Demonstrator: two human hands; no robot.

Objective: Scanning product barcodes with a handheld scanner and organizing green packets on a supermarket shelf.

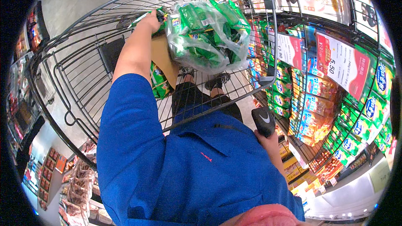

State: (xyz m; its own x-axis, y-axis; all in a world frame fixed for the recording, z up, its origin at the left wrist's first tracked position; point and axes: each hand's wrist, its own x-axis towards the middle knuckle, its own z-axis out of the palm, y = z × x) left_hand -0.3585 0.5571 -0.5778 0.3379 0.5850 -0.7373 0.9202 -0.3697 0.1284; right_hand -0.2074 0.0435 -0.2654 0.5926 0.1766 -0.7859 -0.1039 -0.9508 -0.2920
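My left hand (150, 22) reaches into a wire shopping cart (84, 106) and grips a green packet (160, 13), mostly covered by the fingers. Right beside it sits a clear plastic bag (201, 45) bulging with several green packets. Below my left wrist a cardboard box (163, 58) stands with its flap raised, and another green packet (159, 81) shows at its edge. My right hand (267, 140), low at my right side, holds a rounded black object (263, 121) with a white Nike swoosh; what it is I cannot tell.
Wire store shelves with green packets (351, 144) and orange-blue packets (317, 106) run close along the cart's right side. Price signs (342, 64) hang on them. Grey floor (75, 3) lies beyond the cart. My shoes (218, 81) show through the wires.
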